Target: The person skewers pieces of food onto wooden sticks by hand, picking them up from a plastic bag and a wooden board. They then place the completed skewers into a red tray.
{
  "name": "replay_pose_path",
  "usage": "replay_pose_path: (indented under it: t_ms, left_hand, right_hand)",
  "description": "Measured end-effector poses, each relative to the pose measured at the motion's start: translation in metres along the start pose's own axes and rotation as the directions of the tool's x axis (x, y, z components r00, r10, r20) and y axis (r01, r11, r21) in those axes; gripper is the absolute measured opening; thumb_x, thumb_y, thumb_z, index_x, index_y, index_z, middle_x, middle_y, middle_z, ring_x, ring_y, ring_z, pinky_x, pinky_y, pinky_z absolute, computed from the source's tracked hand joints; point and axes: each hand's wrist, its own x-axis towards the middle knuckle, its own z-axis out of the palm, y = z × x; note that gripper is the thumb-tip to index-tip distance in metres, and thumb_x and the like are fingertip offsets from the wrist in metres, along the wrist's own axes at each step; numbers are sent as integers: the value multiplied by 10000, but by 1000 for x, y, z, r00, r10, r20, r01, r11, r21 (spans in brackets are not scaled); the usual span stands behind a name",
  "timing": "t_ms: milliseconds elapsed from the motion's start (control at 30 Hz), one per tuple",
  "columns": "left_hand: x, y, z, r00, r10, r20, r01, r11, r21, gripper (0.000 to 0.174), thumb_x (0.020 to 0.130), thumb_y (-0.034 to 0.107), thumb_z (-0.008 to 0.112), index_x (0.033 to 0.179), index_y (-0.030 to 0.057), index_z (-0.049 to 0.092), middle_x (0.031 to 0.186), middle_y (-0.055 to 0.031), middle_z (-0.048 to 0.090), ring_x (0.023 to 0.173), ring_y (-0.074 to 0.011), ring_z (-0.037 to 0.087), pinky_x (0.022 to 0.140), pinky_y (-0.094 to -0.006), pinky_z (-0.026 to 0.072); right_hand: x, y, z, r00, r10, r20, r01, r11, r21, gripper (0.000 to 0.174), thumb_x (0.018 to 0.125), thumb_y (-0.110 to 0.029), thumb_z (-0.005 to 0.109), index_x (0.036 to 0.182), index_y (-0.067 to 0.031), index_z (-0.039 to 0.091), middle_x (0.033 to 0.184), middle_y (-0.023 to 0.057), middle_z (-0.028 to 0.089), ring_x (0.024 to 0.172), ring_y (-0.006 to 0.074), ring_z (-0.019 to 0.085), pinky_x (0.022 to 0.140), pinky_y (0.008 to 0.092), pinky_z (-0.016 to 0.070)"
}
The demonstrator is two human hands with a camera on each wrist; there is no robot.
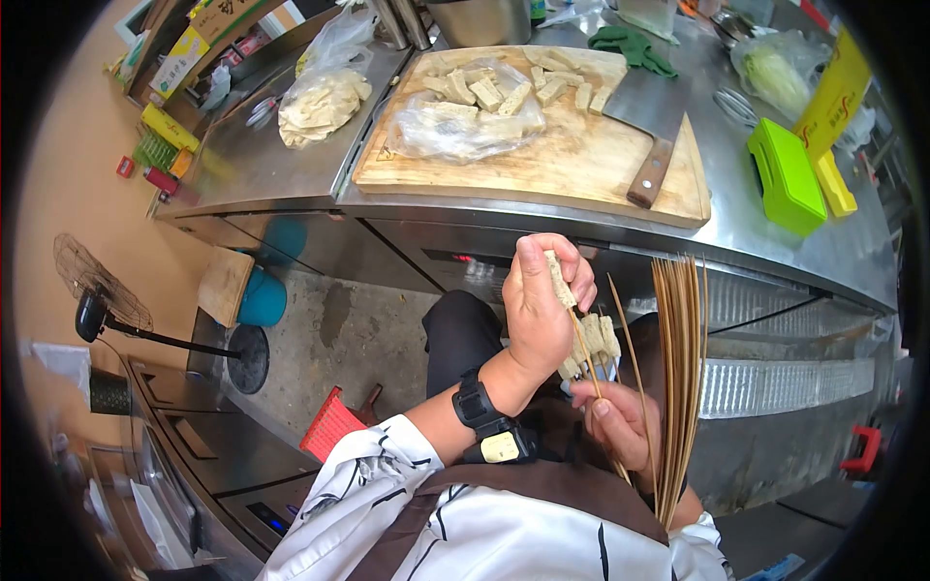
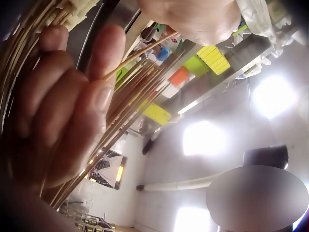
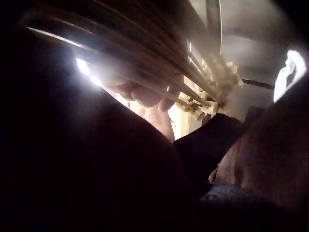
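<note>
My left hand (image 1: pixel 539 308), in the head view, curls its fingers and thumb around a pale, spongy tofu strip (image 1: pixel 558 279). A thin wooden skewer (image 1: pixel 587 353) runs from the lower end of that strip down to my right hand (image 1: pixel 625 426), which pinches it between thumb and fingers. Several skewered tofu strips (image 1: pixel 603 339) hang together just beyond the right hand. Beside that hand stands a bundle of bare bamboo skewers (image 1: pixel 680 358), one leaning apart. The left wrist view shows the right hand's curled fingers (image 2: pixel 91 106) close up, with the skewer crossing to the left palm (image 2: pixel 198 19).
On the steel counter ahead lies a cutting board (image 1: pixel 436 174) with loose tofu pieces (image 1: pixel 486 94), a plastic bag (image 1: pixel 465 136) and a cleaver (image 1: pixel 647 136). A green box (image 1: pixel 787 179) stands at right; another bag (image 1: pixel 320 107) lies left. A fan (image 1: pixel 97 310) and red stool (image 1: pixel 337 426) are on the left.
</note>
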Motion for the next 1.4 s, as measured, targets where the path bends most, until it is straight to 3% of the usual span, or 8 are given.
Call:
replay_pose_path:
  t_ms: [67,200,467,800,1400]
  left_hand:
    - [-2,0,1,997,53,56,-58,995,78,428,1035,448,266,910,89,463,747,-22,402,598,-116,402,522,-249,366]
    - [-5,0,4,998,33,62,-38,996,80,423,1038,437,271,915,82,465,751,-26,412,605,-117,407,529,-249,370]
    - [-10,-5,8,994,-102,42,105,992,-74,325,1042,331,306,920,74,462,753,-36,423,615,-124,408,530,-259,378]
    - [-18,-9,10,986,-156,55,161,983,-91,297,1040,279,278,944,61,454,777,-56,445,622,-130,419,543,-266,395]
    - [-27,-16,-2,945,-180,272,160,983,94,286,1035,229,271,951,36,465,907,-127,523,702,-143,469,660,-282,423]
  right_hand:
    - [1,0,0,1000,-12,-3,12,1000,-2,313,998,-130,413,1192,67,559,700,-16,489,572,41,406,519,211,331]
    - [2,1,0,1000,-27,-12,27,999,18,310,1000,-132,411,1184,67,561,695,-18,493,564,40,409,518,208,335]
    - [5,7,-1,997,-63,-35,65,996,60,304,1002,-136,411,1167,71,561,666,-34,476,546,30,397,506,193,321]
    - [6,7,-1,992,-121,-44,124,991,57,292,1008,-133,396,1142,79,545,632,-28,454,527,32,395,494,190,305]
    - [8,15,-3,985,-132,-114,150,974,167,274,1004,-158,420,1120,57,544,599,-32,444,503,44,379,481,195,288]
